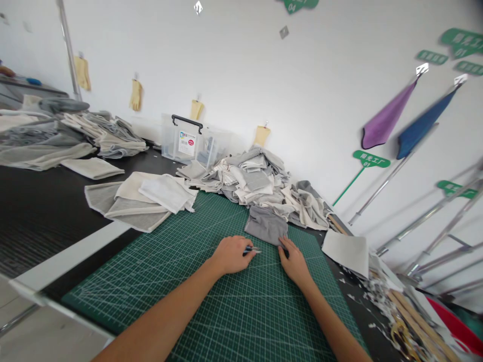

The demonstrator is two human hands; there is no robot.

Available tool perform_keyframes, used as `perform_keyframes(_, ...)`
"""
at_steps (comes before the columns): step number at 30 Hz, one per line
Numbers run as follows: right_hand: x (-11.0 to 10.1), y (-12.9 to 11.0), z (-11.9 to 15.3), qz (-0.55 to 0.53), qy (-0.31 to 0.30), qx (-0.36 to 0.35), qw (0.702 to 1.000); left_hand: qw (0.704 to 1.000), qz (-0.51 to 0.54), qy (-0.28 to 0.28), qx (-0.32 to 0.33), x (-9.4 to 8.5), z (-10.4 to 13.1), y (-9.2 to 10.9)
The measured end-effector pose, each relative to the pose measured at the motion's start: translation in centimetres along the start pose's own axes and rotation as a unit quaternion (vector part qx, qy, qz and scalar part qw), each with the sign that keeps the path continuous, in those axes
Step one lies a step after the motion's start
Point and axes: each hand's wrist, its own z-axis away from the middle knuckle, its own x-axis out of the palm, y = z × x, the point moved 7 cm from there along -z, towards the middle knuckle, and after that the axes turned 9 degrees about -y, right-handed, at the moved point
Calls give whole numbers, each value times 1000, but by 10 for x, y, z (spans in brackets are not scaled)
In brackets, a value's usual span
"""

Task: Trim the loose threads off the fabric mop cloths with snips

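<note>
My left hand is closed around a small pair of snips, whose metal points stick out to the right over the green cutting mat. A folded dark grey cloth lies on the far part of the mat, against a heap of cloths. The fingertips of my right hand rest on its near right corner, the fingers slightly bent and the thumb apart. Whether they pinch the fabric cannot be made out. Behind the grey cloth rises the large heap of grey and cream cloths.
Flat cloths overlap the mat's far left edge, with more piles beyond. A clear plastic box stands against the wall. On the right lie a pale square cloth, white scraps, wooden strips and gold-handled scissors.
</note>
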Motion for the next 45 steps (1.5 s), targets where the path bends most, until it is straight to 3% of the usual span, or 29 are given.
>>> perform_keyframes(18, -5, -1, 1, -22, 12, 1, 1000, 1000, 3, -2, -6, -4, 1, 2)
perform_keyframes(34, -14, -13, 10, 38, 25, 0, 999, 1000, 22, 2, -5, -1, 0, 0)
perform_keyframes(45, -18, -10, 21, 45, 4, 20, 999, 989, 124, 72, -43, -11, 1, -15)
